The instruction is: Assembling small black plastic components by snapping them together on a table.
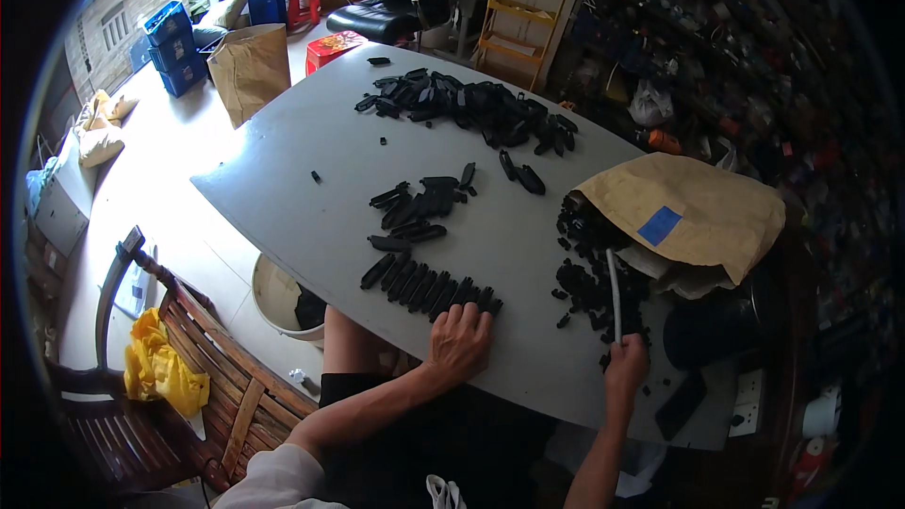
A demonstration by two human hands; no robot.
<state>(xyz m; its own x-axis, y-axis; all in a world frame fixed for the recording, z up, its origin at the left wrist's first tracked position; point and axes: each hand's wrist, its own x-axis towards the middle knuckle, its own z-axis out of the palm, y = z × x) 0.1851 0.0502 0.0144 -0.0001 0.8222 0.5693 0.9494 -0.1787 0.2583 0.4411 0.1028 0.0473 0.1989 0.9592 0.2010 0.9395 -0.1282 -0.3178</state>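
Black plastic pieces (429, 288) lie in a row on the grey table (311, 188), the left hand (459, 342) resting flat, fingers spread, at the row's near end. Right hand (625, 365) pinches a white rod (614, 294); the loose pieces (589, 278) beside it blur together.

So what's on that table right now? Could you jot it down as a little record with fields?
surface: grey table
left hand: flat on the near end of a neat row of black parts
right hand: holds a thin white rod that reaches into a loose heap of small black pieces
bag: brown paper sack on its side, pieces spilling from it
far end: large pile of black parts
under the table: pale bucket
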